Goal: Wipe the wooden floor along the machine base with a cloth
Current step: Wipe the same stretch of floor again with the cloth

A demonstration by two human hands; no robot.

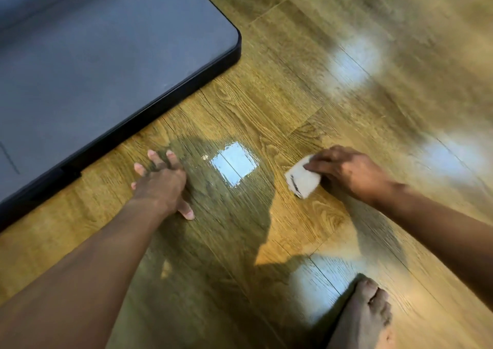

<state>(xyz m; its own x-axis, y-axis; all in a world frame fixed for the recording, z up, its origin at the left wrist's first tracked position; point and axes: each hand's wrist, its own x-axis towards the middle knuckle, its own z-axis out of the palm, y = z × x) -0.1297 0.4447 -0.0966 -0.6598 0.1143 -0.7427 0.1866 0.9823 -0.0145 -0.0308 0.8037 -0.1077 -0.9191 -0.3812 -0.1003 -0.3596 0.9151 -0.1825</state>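
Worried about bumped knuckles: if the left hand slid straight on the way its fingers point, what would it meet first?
Probably the black edge of the machine base, past a strip of floor.

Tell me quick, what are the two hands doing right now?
Left hand: open, fingers spread flat on the wooden floor.
Right hand: closed on the white cloth, down on the floor.
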